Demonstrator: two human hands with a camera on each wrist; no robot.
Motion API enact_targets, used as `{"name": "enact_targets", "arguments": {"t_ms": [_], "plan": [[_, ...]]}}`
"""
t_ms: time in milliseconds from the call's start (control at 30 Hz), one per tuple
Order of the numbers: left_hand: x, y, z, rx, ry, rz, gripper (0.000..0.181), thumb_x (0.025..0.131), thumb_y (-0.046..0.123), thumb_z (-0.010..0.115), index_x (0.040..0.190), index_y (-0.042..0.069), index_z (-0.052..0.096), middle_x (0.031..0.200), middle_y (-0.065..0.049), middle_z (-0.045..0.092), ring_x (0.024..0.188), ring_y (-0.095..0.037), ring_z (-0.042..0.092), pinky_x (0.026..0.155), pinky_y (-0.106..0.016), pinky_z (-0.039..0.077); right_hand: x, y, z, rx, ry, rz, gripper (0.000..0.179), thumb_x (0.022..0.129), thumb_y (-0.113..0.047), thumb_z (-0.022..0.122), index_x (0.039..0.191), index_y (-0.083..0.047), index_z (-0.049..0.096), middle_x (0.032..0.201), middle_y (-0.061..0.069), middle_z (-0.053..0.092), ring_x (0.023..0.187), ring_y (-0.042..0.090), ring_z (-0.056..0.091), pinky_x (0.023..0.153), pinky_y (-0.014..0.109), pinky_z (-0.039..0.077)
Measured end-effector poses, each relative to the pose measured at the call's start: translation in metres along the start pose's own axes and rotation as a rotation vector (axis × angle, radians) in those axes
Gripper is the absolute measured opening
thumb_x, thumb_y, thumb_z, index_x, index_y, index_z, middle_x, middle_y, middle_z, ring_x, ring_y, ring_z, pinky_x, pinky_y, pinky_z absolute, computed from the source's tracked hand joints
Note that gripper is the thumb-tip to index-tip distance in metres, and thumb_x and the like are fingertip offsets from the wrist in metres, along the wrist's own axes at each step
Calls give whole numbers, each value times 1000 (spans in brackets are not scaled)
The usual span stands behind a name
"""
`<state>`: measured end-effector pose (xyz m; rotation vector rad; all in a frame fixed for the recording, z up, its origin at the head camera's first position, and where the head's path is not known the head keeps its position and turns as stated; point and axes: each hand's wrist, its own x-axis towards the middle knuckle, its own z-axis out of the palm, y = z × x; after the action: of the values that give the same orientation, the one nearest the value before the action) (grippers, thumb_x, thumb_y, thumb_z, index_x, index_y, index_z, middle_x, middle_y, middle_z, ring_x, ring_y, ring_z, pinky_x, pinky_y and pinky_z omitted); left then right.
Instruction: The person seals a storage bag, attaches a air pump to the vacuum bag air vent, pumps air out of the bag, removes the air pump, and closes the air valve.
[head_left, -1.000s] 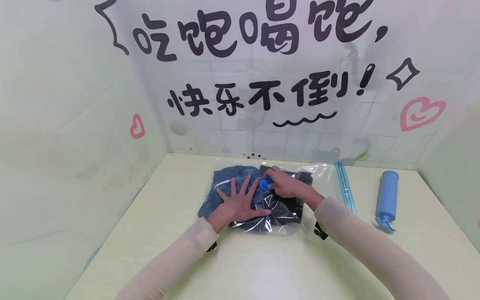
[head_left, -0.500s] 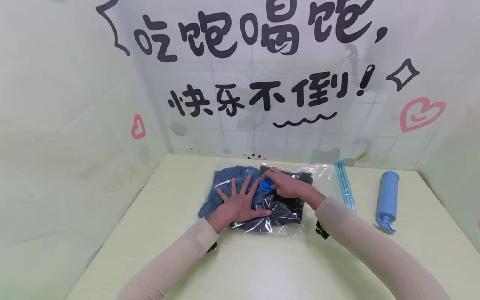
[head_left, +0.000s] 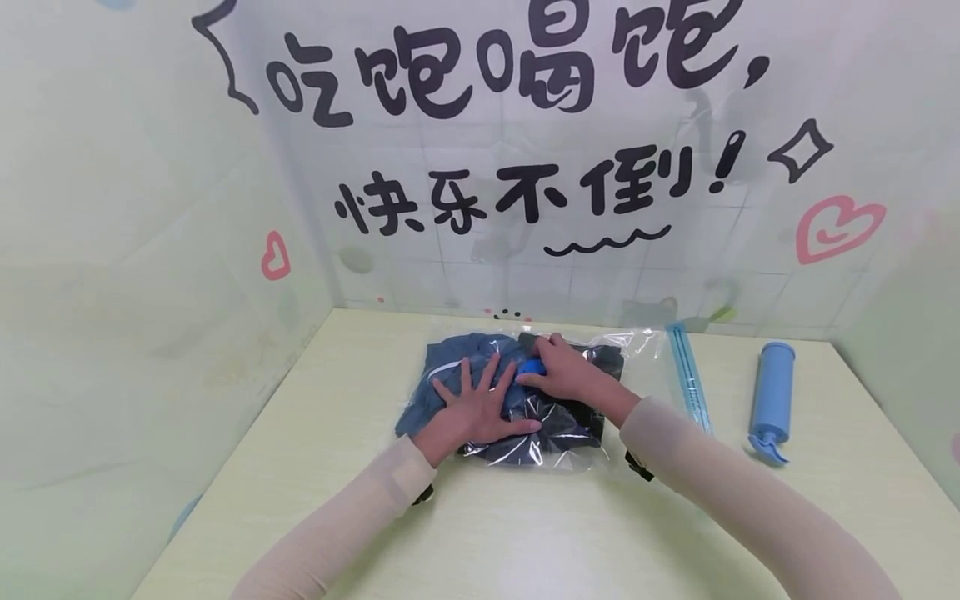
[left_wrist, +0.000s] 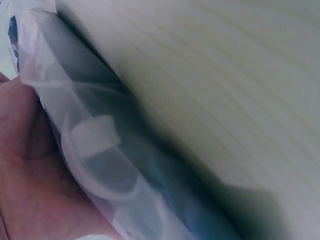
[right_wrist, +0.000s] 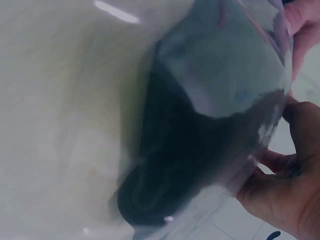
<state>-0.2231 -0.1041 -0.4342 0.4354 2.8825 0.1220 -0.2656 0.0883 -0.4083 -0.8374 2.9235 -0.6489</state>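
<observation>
The head view is showing the blue cap point(head_left: 531, 367), pinched between the right hand's point(head_left: 567, 374) thumb and fingers; the wrist views are showing instead the bag's point(head_left: 651, 367) bulging side. The left hand point(head_left: 480, 415) is pressing with fingers spread straight. The bag is lying toward the table's point(head_left: 525, 533) back, clear, glossy and creased, blue and black clothes point(head_left: 426, 408) filling its left part.
</observation>
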Motion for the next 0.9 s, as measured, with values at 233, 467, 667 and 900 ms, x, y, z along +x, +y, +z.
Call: {"name": "enact_targets", "arguments": {"t_ms": [233,467,667,900], "plan": [[1,0,2,0,8,-3,111,79,93,40,166,30,10,170,-2,-4,148,-51,-6,97,-86,6,3,-3,4,-91,-13,-10,34,99,-22,71,115,6,61,107,18,55,87,29,60,80,46,53],[2,0,2,12,5,-6,112,78,95,37,165,31,8,170,-2,-5,148,-51,-6,97,-86,7,4,-5,-2,-107,-87,-63,27,96,-2,66,122,4,61,110,18,51,89,29,60,79,44,54],[3,1,4,10,0,-3,112,78,95,37,165,32,6,170,-1,-6,148,-51,-7,97,-86,6,3,-2,-8,-40,-126,-92,29,95,5,64,124,3,61,114,17,51,96,29,60,88,43,52],[4,0,5,4,-5,-7,113,77,95,38,165,32,6,170,-2,-7,148,-51,-8,98,-86,5,2,7,-14,97,-127,-109,30,96,7,60,126,5,60,123,21,54,109,33,56,99,47,46]]}}
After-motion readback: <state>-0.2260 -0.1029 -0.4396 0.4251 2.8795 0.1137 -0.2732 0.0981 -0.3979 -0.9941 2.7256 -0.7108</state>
